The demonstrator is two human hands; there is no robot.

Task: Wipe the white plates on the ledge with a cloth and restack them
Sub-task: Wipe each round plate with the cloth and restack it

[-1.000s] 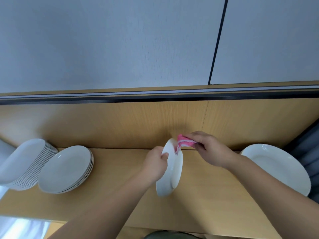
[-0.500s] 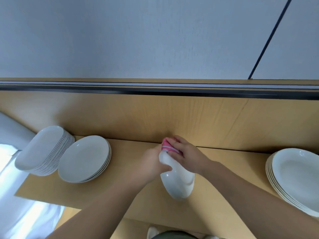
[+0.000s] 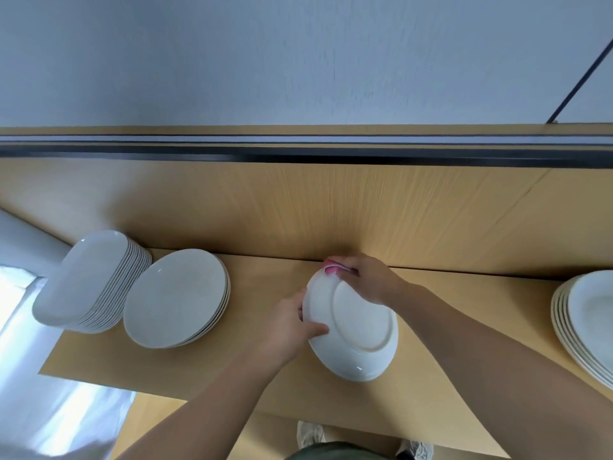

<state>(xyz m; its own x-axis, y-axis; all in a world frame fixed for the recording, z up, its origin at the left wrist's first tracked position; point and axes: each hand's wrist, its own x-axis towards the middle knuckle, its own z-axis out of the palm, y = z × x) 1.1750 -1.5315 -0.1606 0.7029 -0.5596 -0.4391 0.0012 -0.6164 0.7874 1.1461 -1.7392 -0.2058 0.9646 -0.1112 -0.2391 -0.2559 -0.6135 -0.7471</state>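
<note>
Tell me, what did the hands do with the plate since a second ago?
The plate was turned: a second ago it stood edge-on, now its underside faces the camera. The left hand still grips its rim, and the right hand still holds the pink cloth at the far rim. The plate stacks on the ledge stayed put.

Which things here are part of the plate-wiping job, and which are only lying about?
Part of the job:
held plate, gripped by left hand
pink cloth in right hand
round plate stack
oval plate stack
right plate stack
ledge

Just there:
shoes on the floor
white material, lower left
</note>
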